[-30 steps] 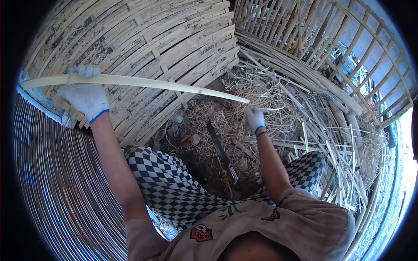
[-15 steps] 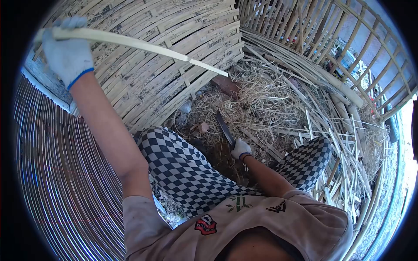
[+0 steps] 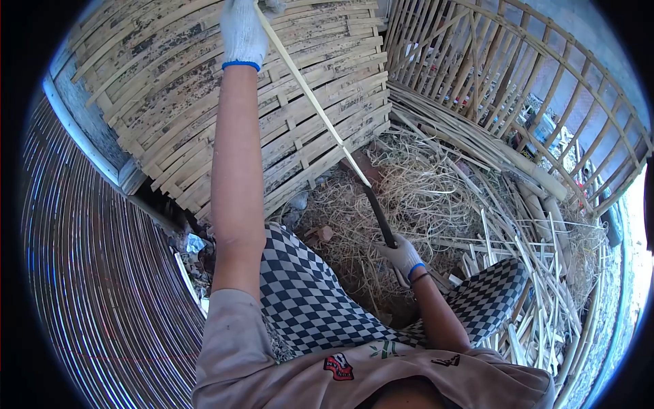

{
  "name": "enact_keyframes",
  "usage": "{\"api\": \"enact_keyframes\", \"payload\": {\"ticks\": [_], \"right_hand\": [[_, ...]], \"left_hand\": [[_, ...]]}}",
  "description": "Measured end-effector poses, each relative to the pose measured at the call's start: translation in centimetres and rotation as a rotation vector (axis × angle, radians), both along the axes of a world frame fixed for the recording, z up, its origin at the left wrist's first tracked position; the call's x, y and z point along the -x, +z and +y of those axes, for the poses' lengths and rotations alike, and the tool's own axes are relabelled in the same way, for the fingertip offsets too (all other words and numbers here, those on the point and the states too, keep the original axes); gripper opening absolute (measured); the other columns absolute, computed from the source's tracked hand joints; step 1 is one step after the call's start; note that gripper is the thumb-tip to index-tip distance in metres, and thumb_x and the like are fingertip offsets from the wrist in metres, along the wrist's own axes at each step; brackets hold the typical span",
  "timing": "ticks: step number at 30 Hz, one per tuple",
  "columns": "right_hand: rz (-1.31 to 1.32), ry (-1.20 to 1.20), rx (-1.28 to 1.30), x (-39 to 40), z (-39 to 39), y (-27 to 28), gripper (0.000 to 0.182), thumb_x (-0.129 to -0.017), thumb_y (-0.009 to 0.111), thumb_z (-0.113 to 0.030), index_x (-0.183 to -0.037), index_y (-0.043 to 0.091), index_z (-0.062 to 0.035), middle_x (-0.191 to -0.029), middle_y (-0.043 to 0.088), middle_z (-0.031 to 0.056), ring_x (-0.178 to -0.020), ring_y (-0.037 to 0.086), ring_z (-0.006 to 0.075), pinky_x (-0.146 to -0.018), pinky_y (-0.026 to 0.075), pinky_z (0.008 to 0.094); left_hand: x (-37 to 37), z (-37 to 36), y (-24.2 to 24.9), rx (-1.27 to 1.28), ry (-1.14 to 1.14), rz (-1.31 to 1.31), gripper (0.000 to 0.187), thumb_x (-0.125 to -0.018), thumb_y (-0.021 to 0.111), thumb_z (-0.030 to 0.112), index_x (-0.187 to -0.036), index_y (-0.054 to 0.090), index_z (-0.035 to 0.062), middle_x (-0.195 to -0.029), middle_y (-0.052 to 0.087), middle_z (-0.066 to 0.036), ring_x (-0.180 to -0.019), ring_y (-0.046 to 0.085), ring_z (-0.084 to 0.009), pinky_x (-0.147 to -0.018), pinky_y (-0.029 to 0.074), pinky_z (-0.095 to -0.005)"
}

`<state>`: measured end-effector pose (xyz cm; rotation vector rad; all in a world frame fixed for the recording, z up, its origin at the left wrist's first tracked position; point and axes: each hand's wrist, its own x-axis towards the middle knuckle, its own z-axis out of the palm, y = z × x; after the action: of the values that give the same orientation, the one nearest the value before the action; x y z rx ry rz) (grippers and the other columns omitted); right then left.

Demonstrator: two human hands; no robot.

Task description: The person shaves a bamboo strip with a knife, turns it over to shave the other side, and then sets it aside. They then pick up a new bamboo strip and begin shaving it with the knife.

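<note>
My left hand [image 3: 245, 34], in a white glove with a blue cuff, is raised at the top edge of the view, its fingertips partly cut off. It is closed on a long pale bamboo strip [image 3: 310, 95] that slants down to the right. Low between my knees, my right hand [image 3: 403, 256], gloved alike, grips a dark-bladed knife [image 3: 379, 213] pointing up and away. The strip's lower end meets the knife's tip in this view. Behind the strip leans a woven bamboo panel [image 3: 184, 102].
Curly shavings [image 3: 436, 184] cover the ground ahead. Split bamboo pieces [image 3: 528, 273] lie by my right knee, with long poles [image 3: 490, 146] behind. A slatted bamboo frame [image 3: 518, 75] stands at the back right. A ridged surface [image 3: 88, 259] fills the left side.
My left hand has swung right and upward with the strip, which now slants more steeply. My right hand has shifted slightly right and nearer me, and the knife now lines up with the strip's end.
</note>
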<state>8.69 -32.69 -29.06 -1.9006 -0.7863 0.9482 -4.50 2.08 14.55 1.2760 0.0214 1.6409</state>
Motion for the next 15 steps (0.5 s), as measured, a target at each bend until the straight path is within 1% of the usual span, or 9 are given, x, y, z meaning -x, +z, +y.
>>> {"api": "enact_keyframes", "payload": {"ticks": [3,4,7,8,10,11,12,13,15], "right_hand": [[0.367,-0.128,-0.025,-0.1,0.0,-0.7,0.051,-0.092,0.075,-0.041,-0.113,0.065,0.0038,-0.091,0.071,0.0096,-0.07,0.066,0.0156,-0.059,0.052,0.0312],[0.55,-0.052,0.026,-0.6,-0.7,-0.3,0.047,-0.092,0.073,-0.039,-0.112,0.066,0.0037,-0.087,0.07,0.0078,-0.068,0.064,0.0155,-0.059,0.052,0.0321],[0.104,0.094,0.175,-0.2,-0.7,-0.1,0.039,-0.091,0.072,-0.034,-0.108,0.068,0.0009,-0.082,0.068,0.0063,-0.068,0.064,0.0153,-0.061,0.052,0.0319],[0.028,0.086,0.214,-0.2,-0.7,0.8,0.03,-0.089,0.073,-0.026,-0.104,0.068,-0.0001,-0.078,0.067,0.0052,-0.069,0.064,0.0151,-0.063,0.052,0.032],[0.096,-0.012,0.085,1.3,-1.2,1.1,0.028,-0.087,0.075,-0.022,-0.102,0.067,-0.0003,-0.079,0.067,0.0053,-0.068,0.064,0.0154,-0.062,0.052,0.0316],[0.13,-0.062,0.022,1.9,-1.7,0.7,0.027,-0.086,0.075,-0.021,-0.101,0.066,-0.0003,-0.079,0.067,0.0053,-0.067,0.064,0.0156,-0.061,0.052,0.0314],[0.257,-0.119,-0.083,2.7,-1.4,1.2,0.03,-0.086,0.079,-0.022,-0.101,0.065,0.0002,-0.078,0.067,0.0051,-0.066,0.064,0.0158,-0.059,0.052,0.0302],[0.34,-0.088,-0.065,2.5,-1.4,2.0,0.031,-0.087,0.079,-0.023,-0.1,0.064,0.0003,-0.078,0.066,0.0051,-0.065,0.064,0.0161,-0.058,0.052,0.0299],[0.51,-0.03,-0.025,1.9,-1.6,4.8,0.035,-0.088,0.08,-0.027,-0.099,0.062,0.0006,-0.077,0.066,0.0052,-0.064,0.065,0.0168,-0.057,0.053,0.0293]], "left_hand": [[0.4,-0.4,0.6,-0.058,-0.053,-0.061,0.008,-0.097,0.056,0.009,-0.093,0.059,0.0026,-0.076,0.062,-0.008,-0.065,0.062,-0.0203,-0.061,0.054,-0.0369],[0.5,-0.6,0.7,-0.096,-0.079,-0.09,0.008,-0.098,0.056,0.009,-0.095,0.06,0.0029,-0.077,0.062,-0.007,-0.066,0.062,-0.0199,-0.061,0.054,-0.0369],[1.8,-2.1,1.3,-0.175,-0.035,-0.037,0.018,-0.105,0.058,0.022,-0.102,0.063,0.0044,-0.078,0.063,-0.005,-0.068,0.064,-0.0184,-0.06,0.055,-0.0355],[2.2,-2.6,1.7,-0.166,-0.032,-0.039,0.023,-0.106,0.057,0.027,-0.104,0.063,0.0046,-0.079,0.064,-0.004,-0.068,0.064,-0.0181,-0.061,0.055,-0.0351],[2.9,-3.4,2.0,-0.14,-0.028,-0.038,0.034,-0.107,0.057,0.038,-0.108,0.065,0.0051,-0.08,0.064,-0.003,-0.068,0.064,-0.0176,-0.061,0.055,-0.0344],[3.1,-3.9,2.1,-0.153,-0.038,-0.023,0.037,-0.108,0.055,0.04,-0.11,0.065,0.0043,-0.08,0.064,-0.003,-0.068,0.064,-0.0173,-0.061,0.055,-0.0338],[3.3,-4.4,2.2,-0.164,-0.049,-0.008,0.04,-0.108,0.053,0.042,-0.111,0.065,0.0034,-0.08,0.064,-0.003,-0.068,0.064,-0.0169,-0.062,0.055,-0.0332],[3.3,-4.6,2.2,-0.17,-0.061,0.007,0.043,-0.109,0.052,0.044,-0.113,0.065,0.0026,-0.081,0.064,-0.002,-0.068,0.063,-0.0166,-0.062,0.056,-0.0326],[3.2,-4.4,2.5,-0.211,-0.046,0.077,0.042,-0.11,0.051,0.04,-0.117,0.065,0.0008,-0.081,0.063,-0.002,-0.069,0.063,-0.0155,-0.062,0.055,-0.0319]]}}
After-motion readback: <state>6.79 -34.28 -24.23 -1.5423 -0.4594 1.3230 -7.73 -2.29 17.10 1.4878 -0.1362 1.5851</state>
